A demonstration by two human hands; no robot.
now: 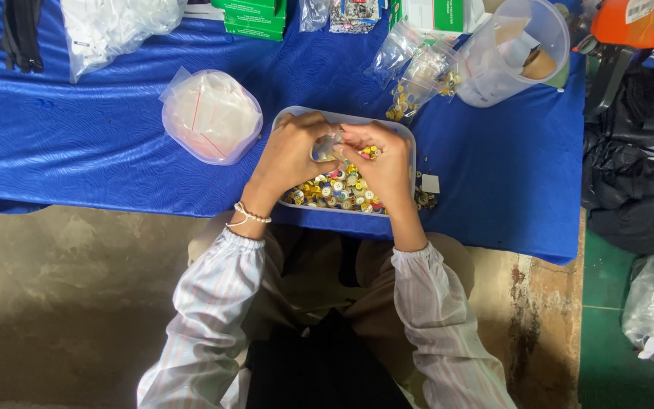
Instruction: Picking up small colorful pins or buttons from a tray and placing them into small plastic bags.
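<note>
A small pale piece was pinched between the fingertips of the left hand and the right hand, just above the far part of a shallow white tray. Both hands were closed on it, the fingers curled inward and meeting at the middle. The tray was filled with small round caps in yellow, white, red and blue, and it sat at the near edge of a blue table cover.

The piece was judged to be light, stiff and smooth, easily dropped among the loose caps, and best gripped at its rim by thumb and forefinger. Its facing and long axis could not be told, since it was largely hidden by the fingers.

A clear lidded tub holding small bags was seen to the left of the tray, well apart from the hands. Clear bags of more caps and a clear plastic jug lay at the far right.
</note>
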